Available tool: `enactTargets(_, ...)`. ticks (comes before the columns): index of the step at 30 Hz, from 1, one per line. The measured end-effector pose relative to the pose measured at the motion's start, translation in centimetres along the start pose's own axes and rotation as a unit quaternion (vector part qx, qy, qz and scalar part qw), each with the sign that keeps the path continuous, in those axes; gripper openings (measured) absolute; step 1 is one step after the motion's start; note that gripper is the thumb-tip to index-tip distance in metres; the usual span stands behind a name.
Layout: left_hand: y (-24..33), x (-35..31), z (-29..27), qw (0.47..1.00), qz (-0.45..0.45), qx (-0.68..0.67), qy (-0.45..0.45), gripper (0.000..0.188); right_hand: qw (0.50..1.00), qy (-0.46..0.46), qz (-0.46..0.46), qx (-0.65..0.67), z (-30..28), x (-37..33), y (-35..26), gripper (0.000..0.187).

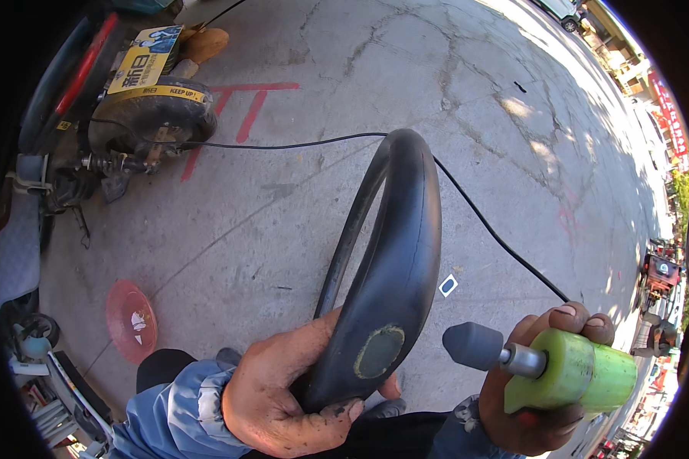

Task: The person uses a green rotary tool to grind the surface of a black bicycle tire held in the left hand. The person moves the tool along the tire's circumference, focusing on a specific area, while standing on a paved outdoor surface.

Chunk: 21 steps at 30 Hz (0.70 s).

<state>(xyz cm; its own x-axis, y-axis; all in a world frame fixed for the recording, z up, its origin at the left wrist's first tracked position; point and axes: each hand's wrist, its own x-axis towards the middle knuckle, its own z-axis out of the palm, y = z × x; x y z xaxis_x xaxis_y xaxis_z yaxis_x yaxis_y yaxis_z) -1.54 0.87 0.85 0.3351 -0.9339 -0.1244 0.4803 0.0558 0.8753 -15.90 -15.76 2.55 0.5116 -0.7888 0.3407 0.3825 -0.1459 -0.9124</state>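
Note:
A black inner tube (415,222) rises upright in front of me, looped at the top. My left hand (291,386) is closed around its lower end, thumb in front. Just above that thumb, the rubber bears a dull, scuffed oval (380,352) with a yellowish rim. On the right, my right hand (543,382) grips a green handheld rotary grinder (582,371). The grinder's grey cone-shaped tip (471,346) points left toward the tube, apart from it. A black cord (497,233) runs behind the tube toward my right hand.
A small white-edged patch (448,286) lies on the concrete floor beyond the tube. To the left sits a pink plastic basin (122,340) with white scraps inside. A scooter's wheel (145,122) stands at upper left, and the cord crosses the floor from there.

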Motion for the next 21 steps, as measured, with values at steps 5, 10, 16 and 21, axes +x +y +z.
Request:
enactTargets(5,-0.8,-0.6,-0.3,0.999,0.04,-0.003,-0.004,0.069,0.995,0.055,0.079,0.035,0.7,-0.5,-0.8,0.067)
enactTargets(10,-0.1,-0.2,0.0,1.0,-0.015,-0.005,0.0,0.067,0.982,-0.186,-0.038,-0.005,-1.3,0.4,0.7,0.08)
enactTargets(16,-0.7,0.0,0.1,1.0,0.01,-0.009,0.007,0.064,0.997,-0.044,0.057,0.011,0.8,-0.2,-1.3,0.065)
enactTargets(21,0.3,-0.2,-0.2,0.998,0.026,-0.033,0.049,0.073,0.998,0.004,-0.007,-0.064,0.6,-0.2,0.7,0.076)
